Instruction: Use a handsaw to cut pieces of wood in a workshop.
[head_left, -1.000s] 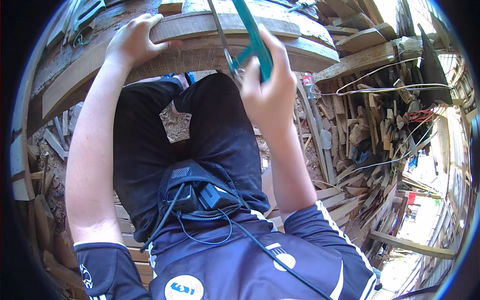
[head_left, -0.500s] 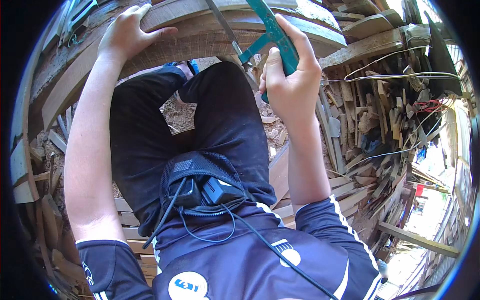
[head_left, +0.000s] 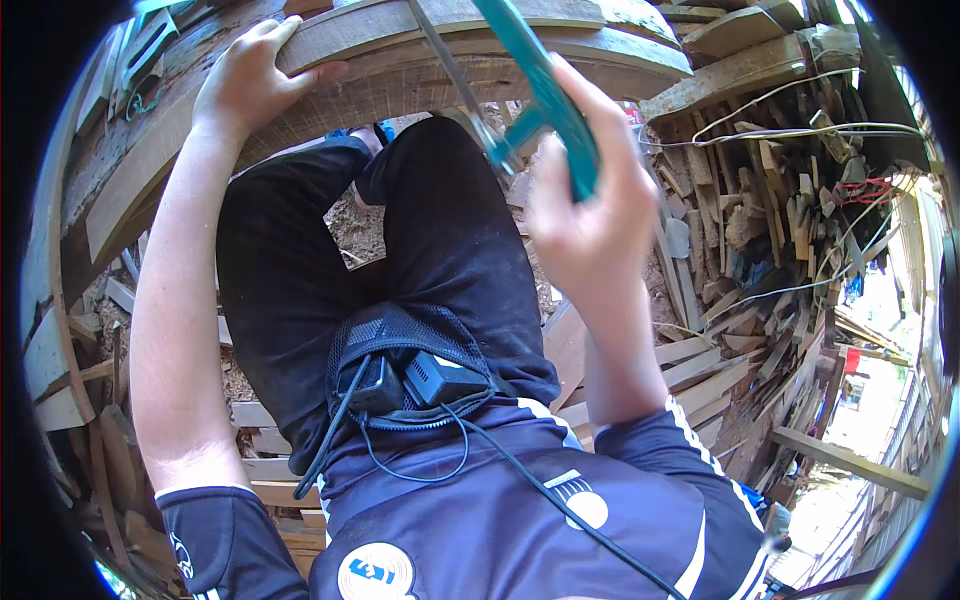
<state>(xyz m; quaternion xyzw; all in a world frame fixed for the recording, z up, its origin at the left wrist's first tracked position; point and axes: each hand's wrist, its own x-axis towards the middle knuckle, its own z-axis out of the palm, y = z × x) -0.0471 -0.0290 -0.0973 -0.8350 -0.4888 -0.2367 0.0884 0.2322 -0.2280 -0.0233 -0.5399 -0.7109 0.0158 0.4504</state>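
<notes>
My right hand (head_left: 597, 200) is closed round the handle end of a green-framed hacksaw (head_left: 545, 85), slightly blurred. Its narrow blade (head_left: 447, 65) slants across the near edge of a curved wooden board (head_left: 520, 72) at the top of the view. The far end of the saw lies outside the picture. On the left, my left hand (head_left: 245, 80) grips the board's end, the thumb along its near edge and the fingers over its top. Whether the blade is cutting into the wood cannot be seen.
Below the board are my legs in dark trousers (head_left: 455, 230). A mesh pouch (head_left: 405, 350) with dark devices and cables sits at my waist. Heaped wood offcuts (head_left: 750, 210) lie to the right, with a pale cable (head_left: 780, 135) strung above them. A green tool (head_left: 150, 50) lies upper left.
My right hand has drawn the hacksaw a little toward my body and slightly right. My left hand keeps its hold on the board, almost unmoved.
</notes>
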